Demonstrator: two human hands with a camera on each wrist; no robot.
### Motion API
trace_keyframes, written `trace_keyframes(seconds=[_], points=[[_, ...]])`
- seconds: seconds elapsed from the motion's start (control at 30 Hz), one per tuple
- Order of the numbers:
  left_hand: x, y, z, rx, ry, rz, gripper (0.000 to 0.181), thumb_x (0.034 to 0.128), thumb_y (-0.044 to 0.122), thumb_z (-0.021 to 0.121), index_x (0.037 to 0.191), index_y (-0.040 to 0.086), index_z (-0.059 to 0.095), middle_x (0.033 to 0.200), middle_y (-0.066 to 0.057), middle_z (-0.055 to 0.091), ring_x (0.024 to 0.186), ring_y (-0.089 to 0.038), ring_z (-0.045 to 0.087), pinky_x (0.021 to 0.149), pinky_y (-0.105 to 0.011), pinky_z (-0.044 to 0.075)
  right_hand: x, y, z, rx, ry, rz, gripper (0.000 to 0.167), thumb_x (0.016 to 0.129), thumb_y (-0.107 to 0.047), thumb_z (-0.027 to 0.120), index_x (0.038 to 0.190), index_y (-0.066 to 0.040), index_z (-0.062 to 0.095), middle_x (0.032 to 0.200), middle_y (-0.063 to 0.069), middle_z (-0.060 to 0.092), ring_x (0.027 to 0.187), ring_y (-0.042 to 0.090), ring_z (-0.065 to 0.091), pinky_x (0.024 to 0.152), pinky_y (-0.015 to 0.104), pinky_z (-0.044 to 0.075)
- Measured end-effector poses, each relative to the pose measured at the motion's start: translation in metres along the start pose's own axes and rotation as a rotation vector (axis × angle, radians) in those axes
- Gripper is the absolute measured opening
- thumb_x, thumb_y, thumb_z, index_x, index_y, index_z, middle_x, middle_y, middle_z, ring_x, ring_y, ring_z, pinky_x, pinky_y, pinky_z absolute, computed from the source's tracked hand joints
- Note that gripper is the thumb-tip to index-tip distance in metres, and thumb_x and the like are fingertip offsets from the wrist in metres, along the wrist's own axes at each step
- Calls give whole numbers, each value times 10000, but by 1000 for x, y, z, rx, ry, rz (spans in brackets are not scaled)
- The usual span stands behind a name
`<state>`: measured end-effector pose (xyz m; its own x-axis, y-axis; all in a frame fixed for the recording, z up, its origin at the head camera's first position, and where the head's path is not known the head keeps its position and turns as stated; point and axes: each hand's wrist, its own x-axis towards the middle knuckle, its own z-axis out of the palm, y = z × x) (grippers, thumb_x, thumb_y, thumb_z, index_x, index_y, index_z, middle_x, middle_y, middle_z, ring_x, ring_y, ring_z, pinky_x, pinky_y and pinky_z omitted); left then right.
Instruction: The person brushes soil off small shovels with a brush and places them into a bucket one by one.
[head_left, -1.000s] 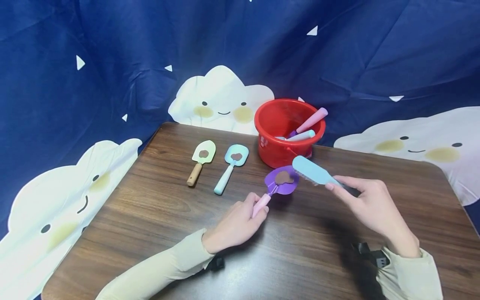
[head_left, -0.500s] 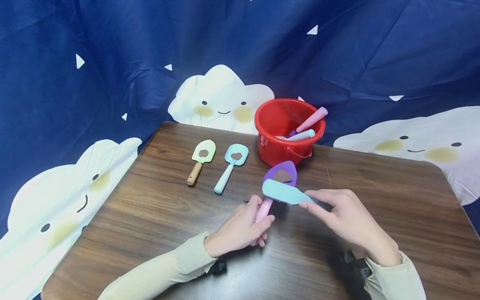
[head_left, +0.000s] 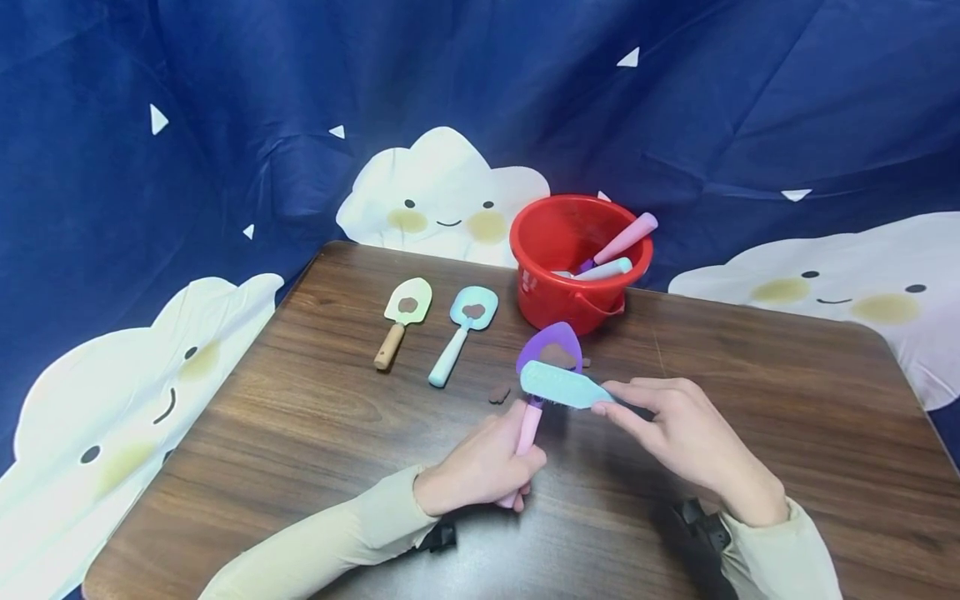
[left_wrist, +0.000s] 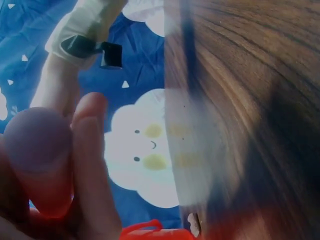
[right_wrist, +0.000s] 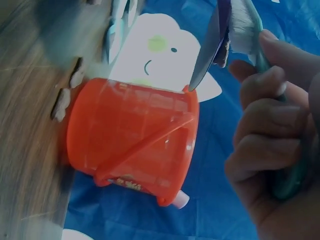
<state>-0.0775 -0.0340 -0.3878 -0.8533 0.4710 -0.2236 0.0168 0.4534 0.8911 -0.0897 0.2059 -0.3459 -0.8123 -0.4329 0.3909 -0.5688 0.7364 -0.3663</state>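
Observation:
My left hand (head_left: pixel 483 462) grips the pink handle of a small purple trowel (head_left: pixel 551 339), its blade raised off the table and carrying a brown patch. In my right hand (head_left: pixel 686 433) is a light blue brush (head_left: pixel 558 385), bristles down across the lower blade and neck of the trowel. The right wrist view has the white bristles close against the purple blade (right_wrist: pixel 216 42), with a brown bit at its edge. One brown piece (head_left: pixel 498 393) lies on the table left of the trowel; another sits partly hidden to its right. In the left wrist view, the rounded handle end (left_wrist: pixel 37 142) shows between my fingers.
Behind the trowel stands a red bucket (head_left: pixel 555 300) with a pink-handled tool and a pale blue handle inside. To the left lie a light green trowel (head_left: pixel 412 292) with a wooden handle and a light blue trowel (head_left: pixel 447 358), each with a brown patch.
The brush has moved left and down from beside the blade to across the trowel. Its blade has tilted and shifted slightly left. Brown pieces now show on the table.

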Motion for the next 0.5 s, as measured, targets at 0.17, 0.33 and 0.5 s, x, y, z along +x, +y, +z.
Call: trace_keyframes(seconds=[0.17,0.33,0.5], points=[[-1,-1,0,36,-11,-14,150,855,105,522,972,98,429,563,-127,615,351,-126,581,364,-307,491,-2,9,6,-57,75,-93,329,744,-231,809,1056,-146,749,792,-124,677,618,-14,526,573,126,426],[-1,-1,-1,38,-19,-27,143,878,107,535,980,98,436,592,-168,629,343,-130,575,349,-306,479,1,18,12,-83,115,-135,321,748,-222,800,1050,-128,748,758,-92,671,602,24,548,568,184,461],[-3,-2,1,46,-61,-26,155,880,94,522,1001,70,430,580,-171,623,334,-133,568,344,-309,484,5,24,12,-76,145,-59,343,738,-169,806,1049,-40,743,893,71,754,771,205,723,691,349,557]])
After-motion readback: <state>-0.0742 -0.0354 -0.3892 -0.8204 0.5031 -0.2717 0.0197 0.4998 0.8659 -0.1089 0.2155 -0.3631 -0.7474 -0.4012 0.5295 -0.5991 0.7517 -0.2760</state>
